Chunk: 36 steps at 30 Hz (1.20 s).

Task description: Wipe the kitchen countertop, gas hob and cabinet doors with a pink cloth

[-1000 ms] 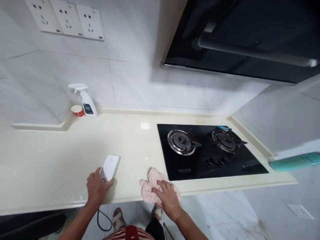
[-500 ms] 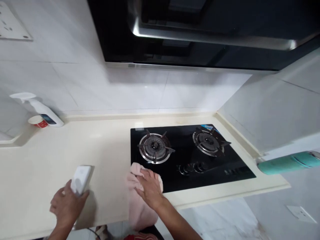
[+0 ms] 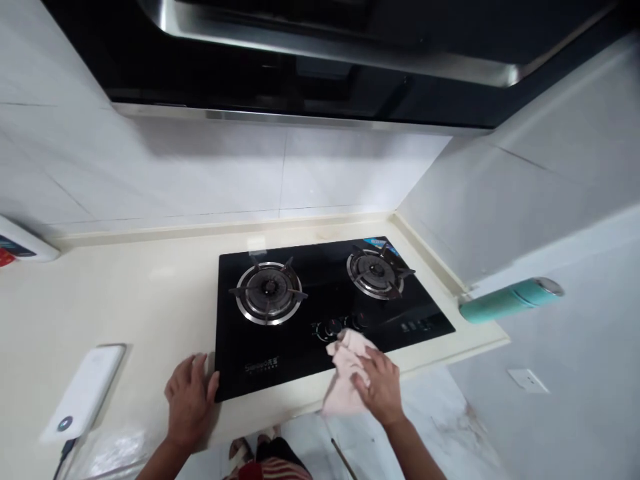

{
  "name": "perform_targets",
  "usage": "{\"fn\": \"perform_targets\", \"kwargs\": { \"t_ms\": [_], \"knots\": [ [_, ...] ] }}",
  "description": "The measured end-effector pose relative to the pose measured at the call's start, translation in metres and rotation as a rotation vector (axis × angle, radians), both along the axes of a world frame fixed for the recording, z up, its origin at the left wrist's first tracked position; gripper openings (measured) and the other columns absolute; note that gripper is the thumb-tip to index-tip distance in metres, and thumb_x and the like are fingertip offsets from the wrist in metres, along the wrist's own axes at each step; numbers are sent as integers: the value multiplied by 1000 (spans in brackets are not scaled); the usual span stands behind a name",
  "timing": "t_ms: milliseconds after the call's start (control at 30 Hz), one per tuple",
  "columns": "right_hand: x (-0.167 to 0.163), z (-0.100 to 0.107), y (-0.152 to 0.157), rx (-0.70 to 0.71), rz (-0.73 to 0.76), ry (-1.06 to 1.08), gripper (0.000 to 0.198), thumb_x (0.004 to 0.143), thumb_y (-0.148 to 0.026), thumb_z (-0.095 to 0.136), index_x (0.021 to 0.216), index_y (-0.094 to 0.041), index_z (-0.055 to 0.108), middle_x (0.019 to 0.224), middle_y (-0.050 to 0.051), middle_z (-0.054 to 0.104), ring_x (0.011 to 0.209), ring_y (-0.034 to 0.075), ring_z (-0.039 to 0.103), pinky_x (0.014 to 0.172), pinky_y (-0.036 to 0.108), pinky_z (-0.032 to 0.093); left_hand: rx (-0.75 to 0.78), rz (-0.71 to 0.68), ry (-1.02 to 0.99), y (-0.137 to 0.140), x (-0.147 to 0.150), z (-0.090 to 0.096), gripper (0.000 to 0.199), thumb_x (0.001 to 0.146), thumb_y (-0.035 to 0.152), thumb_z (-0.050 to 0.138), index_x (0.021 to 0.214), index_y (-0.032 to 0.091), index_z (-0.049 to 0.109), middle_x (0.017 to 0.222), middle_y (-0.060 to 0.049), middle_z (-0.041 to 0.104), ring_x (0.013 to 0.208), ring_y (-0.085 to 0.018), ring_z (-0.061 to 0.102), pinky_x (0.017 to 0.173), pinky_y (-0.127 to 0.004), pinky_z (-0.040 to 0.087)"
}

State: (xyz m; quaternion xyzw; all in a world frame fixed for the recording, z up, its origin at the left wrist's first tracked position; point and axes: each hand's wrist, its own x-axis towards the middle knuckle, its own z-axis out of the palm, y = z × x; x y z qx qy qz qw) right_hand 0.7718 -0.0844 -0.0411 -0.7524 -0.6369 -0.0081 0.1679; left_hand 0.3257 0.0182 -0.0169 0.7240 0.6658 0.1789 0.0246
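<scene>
My right hand (image 3: 383, 387) grips a pale pink cloth (image 3: 345, 373) at the front edge of the black gas cooktop (image 3: 300, 353). The cloth touches the glass just below the control knobs (image 3: 333, 327), and its lower part hangs past the counter edge. My left hand (image 3: 190, 400) holds nothing. It rests on the cream counter (image 3: 165, 320) against the cooktop's front left corner, thumb apart from the fingers. Left of it lies a white power bank (image 3: 90, 387) with a dark cable plugged in.
Two burners with pan supports, the left burner (image 3: 270, 293) and right burner (image 3: 376, 273), stand on the cooktop. A range hood (image 3: 300, 73) overhangs it. A green cylinder (image 3: 510, 300) lies at the right end. Part of a white bottle (image 3: 30, 241) shows at far left.
My right hand has moved right along the cooktop's front with the cloth. My left hand has left the power bank and come to the cooktop's corner. The view has shifted right.
</scene>
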Motion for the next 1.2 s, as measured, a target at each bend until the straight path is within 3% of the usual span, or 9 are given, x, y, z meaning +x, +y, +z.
{"fn": "perform_targets", "kwargs": {
  "t_ms": [100, 167, 267, 467, 633, 767, 967, 1100, 1200],
  "knots": [
    [59, 4, 6, 7, -369, 12, 46, 87, -47, 44, 114, -18, 67, 139, 16, 53, 124, 36, 46, 98, 54, 40, 21, -34, -38, 1, -1, -2, 49, 98, 46, 36, 136, 16, 48, 135, -18, 50, 130, -33, 44, 105, -53, 38],
    [82, 8, 20, -11, -599, 55, 52, 85, -48, 42, 121, -18, 64, 145, 16, 48, 128, 37, 44, 101, 58, 37, 13, -31, -69, 1, -2, 0, 50, 97, 47, 35, 134, 16, 49, 133, -18, 51, 129, -32, 45, 106, -52, 38],
    [87, 10, 44, -33, -749, 91, 56, 88, -49, 37, 129, -20, 60, 150, 16, 43, 131, 40, 40, 102, 62, 35, -10, -13, -98, 1, 0, 4, 51, 97, 48, 34, 134, 16, 49, 133, -17, 51, 129, -31, 45, 108, -50, 35],
    [62, 5, 54, -40, -640, 74, 63, 91, -57, 32, 137, -20, 55, 155, 14, 38, 143, 39, 27, 107, 61, 32, -61, 28, -96, 2, 2, 7, 50, 98, 48, 31, 132, 17, 49, 132, -16, 52, 127, -30, 45, 109, -48, 33],
    [79, 9, 54, -53, -569, 61, 64, 89, -51, 35, 137, -13, 56, 155, 17, 38, 143, 37, 28, 112, 58, 28, -47, 26, -51, 5, 3, 9, 53, 96, 48, 32, 129, 12, 53, 128, -19, 55, 124, -32, 46, 107, -50, 35],
    [123, 6, 59, -31, -505, 23, 57, 88, -47, 40, 132, -16, 59, 152, 14, 41, 139, 33, 32, 114, 52, 27, -57, 48, 17, 7, 8, 16, 54, 96, 49, 33, 129, 12, 54, 129, -19, 56, 126, -33, 46, 108, -50, 35],
    [219, -2, 59, 32, -386, -78, 51, 87, -46, 42, 122, -15, 64, 145, 15, 50, 130, 31, 43, 110, 48, 33, -96, 81, 101, 15, 9, 16, 48, 93, 48, 36, 122, 17, 59, 127, -17, 60, 123, -34, 51, 106, -53, 42],
    [280, -9, 54, 19, -358, -87, 54, 87, -48, 41, 122, -14, 63, 144, 16, 50, 130, 32, 44, 108, 48, 36, -19, 100, 115, 17, 3, 8, 36, 92, 49, 41, 114, 26, 58, 120, -8, 64, 121, -30, 55, 107, -51, 46],
    [306, -17, 50, 25, -370, -71, 58, 86, -52, 39, 122, -12, 62, 142, 19, 51, 129, 34, 45, 105, 49, 39, 36, 71, 97, 17, -2, 3, 31, 92, 49, 44, 113, 28, 55, 116, -3, 64, 119, -26, 57, 108, -48, 47]
  ]
}}
